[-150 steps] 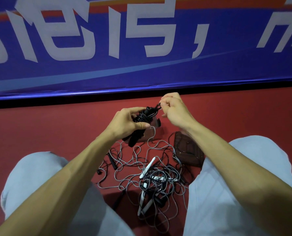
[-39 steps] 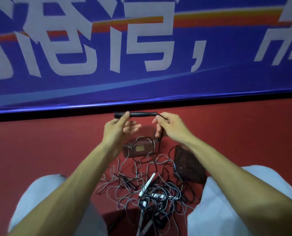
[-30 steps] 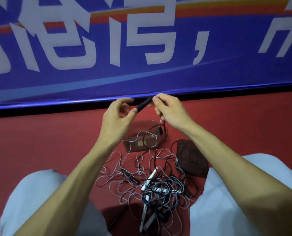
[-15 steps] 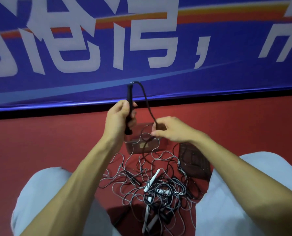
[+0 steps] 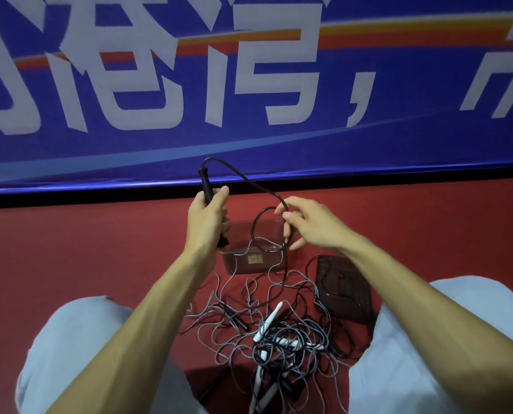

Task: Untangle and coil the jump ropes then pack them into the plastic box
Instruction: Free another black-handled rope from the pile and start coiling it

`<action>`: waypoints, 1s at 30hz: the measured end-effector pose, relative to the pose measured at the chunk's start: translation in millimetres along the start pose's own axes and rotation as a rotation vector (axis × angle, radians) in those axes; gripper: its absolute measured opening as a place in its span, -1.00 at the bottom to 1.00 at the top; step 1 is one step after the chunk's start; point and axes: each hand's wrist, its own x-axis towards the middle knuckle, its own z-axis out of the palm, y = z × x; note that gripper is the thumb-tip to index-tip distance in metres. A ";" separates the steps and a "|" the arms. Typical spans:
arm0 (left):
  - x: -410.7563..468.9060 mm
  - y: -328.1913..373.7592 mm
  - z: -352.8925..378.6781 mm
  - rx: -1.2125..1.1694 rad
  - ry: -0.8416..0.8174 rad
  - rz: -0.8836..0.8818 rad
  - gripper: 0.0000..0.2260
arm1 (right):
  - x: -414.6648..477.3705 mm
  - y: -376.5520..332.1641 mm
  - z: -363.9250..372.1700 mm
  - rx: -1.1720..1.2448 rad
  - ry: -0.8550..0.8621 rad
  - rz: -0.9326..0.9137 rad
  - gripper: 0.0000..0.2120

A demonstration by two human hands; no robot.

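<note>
Nearest, at six o'clock, tangled jump ropes [image 5: 279, 339] lie on the red floor [image 5: 99, 249]. A dark lid [image 5: 341, 291] sits at four o'clock from the clear plastic box [image 5: 249, 261]. Above the box, the left hand [image 5: 207, 219] grips a black handle [image 5: 205, 180] upright. The right hand [image 5: 312, 225] pinches its black rope [image 5: 239, 174], which curls into a loop. A blue banner [image 5: 398, 138] hangs beyond.

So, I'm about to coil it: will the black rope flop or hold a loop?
Probably springy rather than limp: the black rope arcs smoothly up out of its handle in the left hand and forms a round loop at the right hand. So coils may spring open unless pinched. It looks thin, so likely light.
</note>
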 end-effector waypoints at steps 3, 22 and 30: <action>-1.8 -2.8 -1.1 0.074 -0.047 0.009 -0.86 | -2.8 1.0 -1.2 0.046 0.008 0.008 -0.82; -1.2 -28.3 6.8 0.189 -0.013 0.012 -0.84 | -4.2 0.0 -16.0 0.143 0.191 0.048 -0.80; -14.7 -43.6 20.6 0.320 -0.207 -0.095 -0.53 | -6.7 -8.0 -6.8 0.445 0.119 -0.003 -0.69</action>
